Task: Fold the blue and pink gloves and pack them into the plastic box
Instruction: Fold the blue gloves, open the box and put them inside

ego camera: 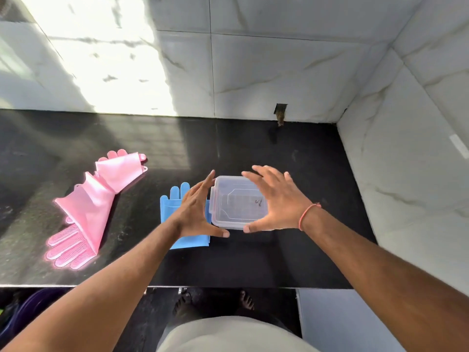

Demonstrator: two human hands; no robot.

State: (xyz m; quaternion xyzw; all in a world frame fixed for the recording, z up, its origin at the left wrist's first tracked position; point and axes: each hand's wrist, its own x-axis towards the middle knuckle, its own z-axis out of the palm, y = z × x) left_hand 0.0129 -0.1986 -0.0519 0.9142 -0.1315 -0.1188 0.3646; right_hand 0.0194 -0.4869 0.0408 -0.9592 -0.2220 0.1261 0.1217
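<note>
Left hand: the left hand (195,212) is spread beside the near-left corner of the plastic box (238,202), fingers (203,185) straight, thumb reaching along the front edge; contact with the box I cannot tell.
Right hand: the right hand (276,199) hovers over the box's right side, its fingers fanned and straight, gripping nothing; a red thread bracelet (305,215) circles the wrist.
Box: clear, lid on, sitting flat on the dark tabletop (253,260). Through the lid it looks empty, just a moulded pattern and a dark scribble.
Blue gloves: the blue gloves (175,199) lie flat just left of the box, mostly hidden under the left hand, fingertips pointing away.
Pink gloves: the pink gloves (88,207) sit well apart to the left, one cuff loosely doubled over, textured palm facing up near the front edge.
Handling, box: looks light, stiff and slick, likely to skate on this glossy stone; best to pin it with one hand and lift the lid at a corner.
Handling, gloves: soft, floppy, rubbery by the look of them, likely to spring open after a fold; take them by the cuff and press the crease down.
Progress: nothing packed yet.
</note>
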